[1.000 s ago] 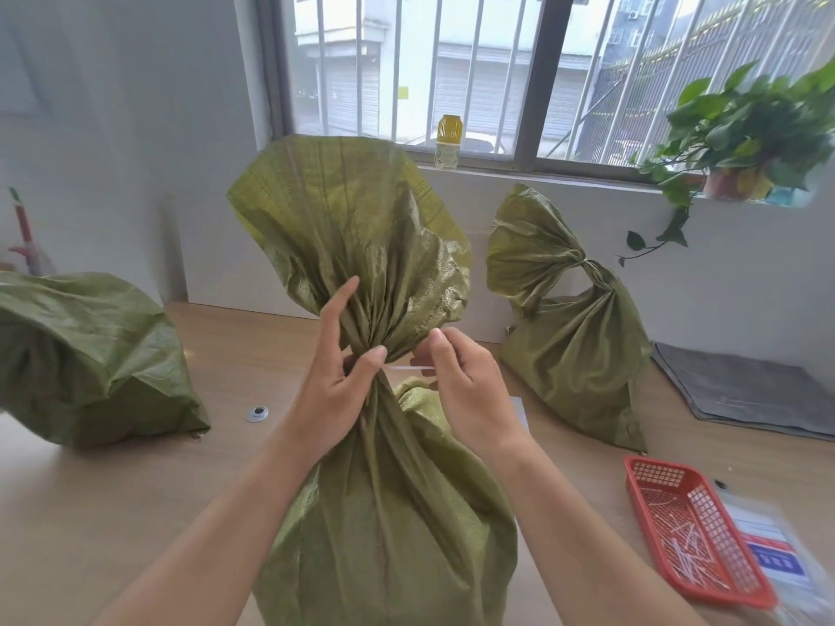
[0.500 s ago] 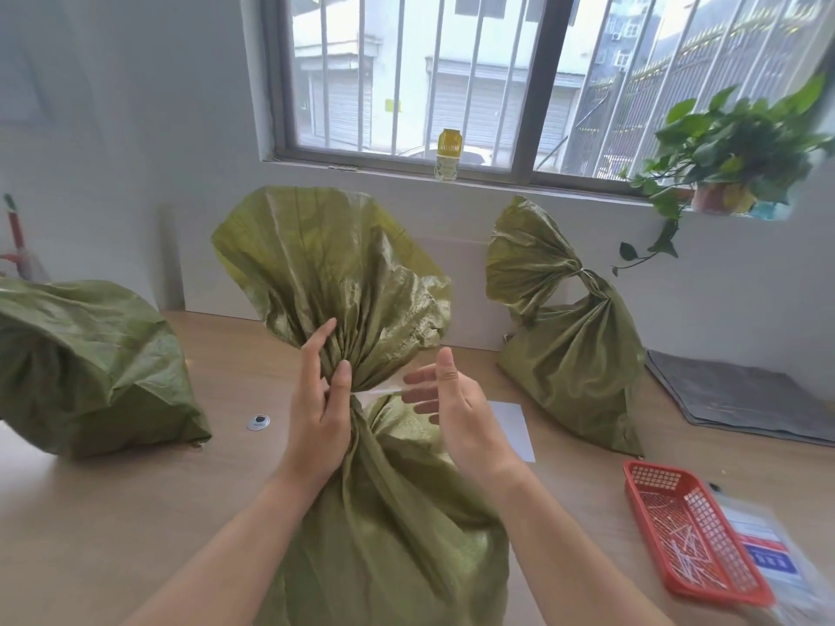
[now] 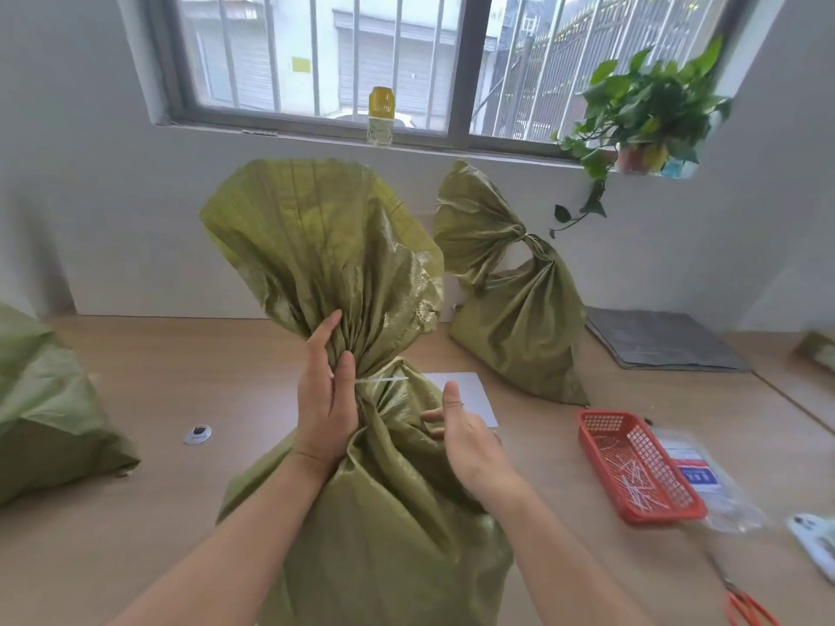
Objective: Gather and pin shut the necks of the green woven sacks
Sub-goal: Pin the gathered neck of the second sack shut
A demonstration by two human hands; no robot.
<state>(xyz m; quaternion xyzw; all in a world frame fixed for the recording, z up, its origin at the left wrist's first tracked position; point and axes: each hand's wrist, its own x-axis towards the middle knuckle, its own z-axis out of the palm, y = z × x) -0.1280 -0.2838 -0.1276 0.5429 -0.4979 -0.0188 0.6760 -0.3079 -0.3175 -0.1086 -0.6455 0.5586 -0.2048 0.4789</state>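
Note:
A green woven sack (image 3: 388, 512) stands upright on the table in front of me, its neck gathered and its top fanned out above. A thin white tie (image 3: 384, 380) runs across the neck and sticks out to the right. My left hand (image 3: 325, 399) lies against the left side of the neck with straight fingers. My right hand (image 3: 465, 440) hovers just right of the sack, fingers relaxed and holding nothing. A second green sack (image 3: 519, 318) with a tied neck leans at the back wall. A third green sack (image 3: 49, 408) lies at the left edge.
A red mesh basket (image 3: 596, 438) with several white ties sits at the right, beside a clear plastic packet (image 3: 705, 481). Orange-handled scissors (image 3: 745, 607) lie at the bottom right. A grey mat (image 3: 659, 338), a white card (image 3: 470, 395) and a small round disc (image 3: 198, 434) are on the table.
Both hands have let go of the neck and the tie. My right hand dropped down and away to the right; my left hand went flat against the neck. The view moved back.

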